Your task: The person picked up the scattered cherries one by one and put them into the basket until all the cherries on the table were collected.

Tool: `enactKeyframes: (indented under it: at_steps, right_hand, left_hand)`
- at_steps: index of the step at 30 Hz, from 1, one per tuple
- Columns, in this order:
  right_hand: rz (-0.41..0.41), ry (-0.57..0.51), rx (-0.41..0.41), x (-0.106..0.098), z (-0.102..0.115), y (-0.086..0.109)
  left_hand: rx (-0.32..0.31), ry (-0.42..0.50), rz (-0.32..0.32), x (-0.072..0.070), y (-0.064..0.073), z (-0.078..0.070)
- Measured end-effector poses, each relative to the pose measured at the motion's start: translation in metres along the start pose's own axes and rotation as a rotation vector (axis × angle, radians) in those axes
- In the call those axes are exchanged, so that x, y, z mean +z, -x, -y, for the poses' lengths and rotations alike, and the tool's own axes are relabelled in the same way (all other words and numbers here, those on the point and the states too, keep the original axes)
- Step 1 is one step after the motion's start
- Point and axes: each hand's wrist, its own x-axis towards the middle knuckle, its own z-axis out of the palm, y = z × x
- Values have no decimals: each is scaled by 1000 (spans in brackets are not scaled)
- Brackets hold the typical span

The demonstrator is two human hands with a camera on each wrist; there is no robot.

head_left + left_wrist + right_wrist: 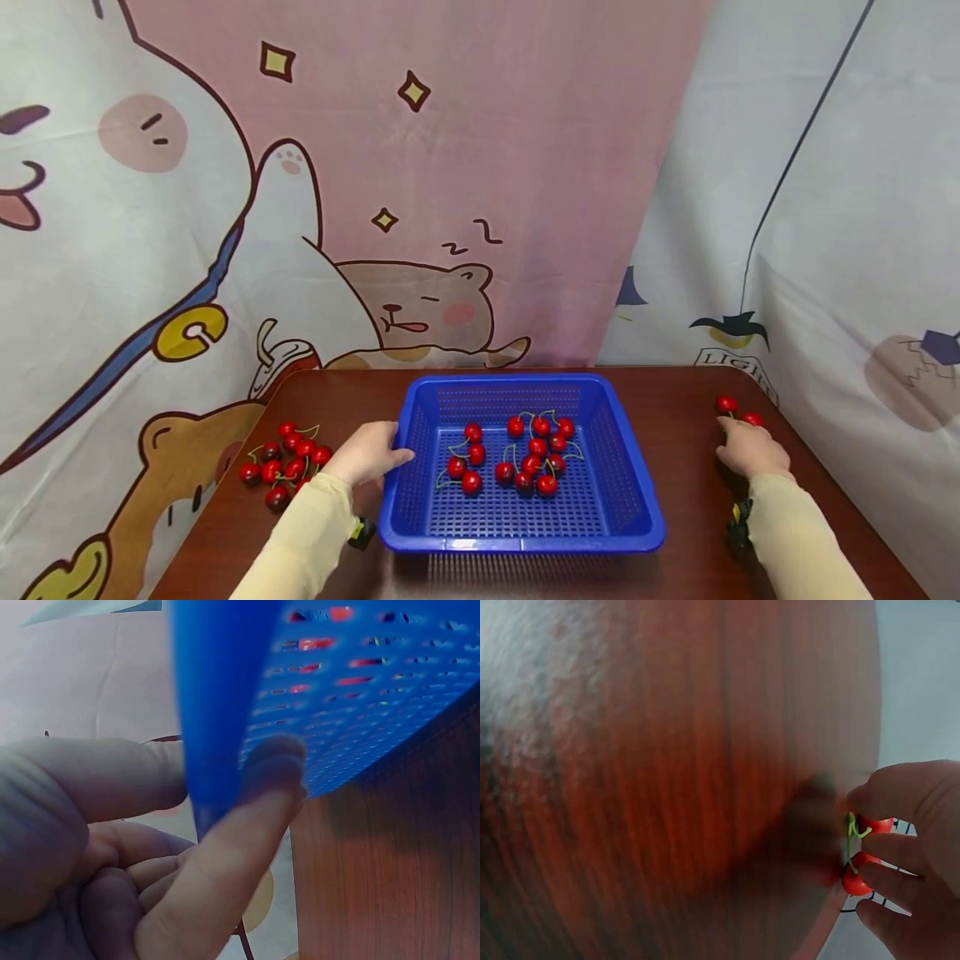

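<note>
My left hand (369, 452) pinches the left rim of a blue perforated plastic basket (633, 467). In the left wrist view the thumb is on one side of the basket wall (221, 697) and a finger on the other. Red cherries with green stems (537, 447) lie in two loose groups on the basket floor. Toward the table's right edge, my right hand (753, 450) is at a few cherries (726, 405), thumb and fingers apart. Its fingers partly hide these cherries (857, 881) in the right wrist view, where their stems show by the thumb.
A pile of several cherries (273, 471) sits on the brown wooden table (686, 400), left of the basket and beside the left forearm. Behind the table hangs a cloth (525, 167) printed with cartoon animals.
</note>
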Motion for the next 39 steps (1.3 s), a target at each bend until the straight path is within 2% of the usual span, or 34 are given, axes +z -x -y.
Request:
enactKeyframes:
  at_steps: [4,10,19,30,39]
  right_hand:
    - [20,26,4,6,-3,0]
    - [-88,99,-64,8,-1,2]
    - [-198,211,-141,16,3,3]
    - [-185,256,-202,18,5,3]
    - [-178,240,-238,19,3,3]
  left_hand:
    - [-1,6,0,0,0,-1]
    - [-7,-1,-1,0,1,-1]
    - [-8,2,1,0,0,-1]
    - [-8,10,0,1,0,0]
    - [-12,13,-3,1,0,0]
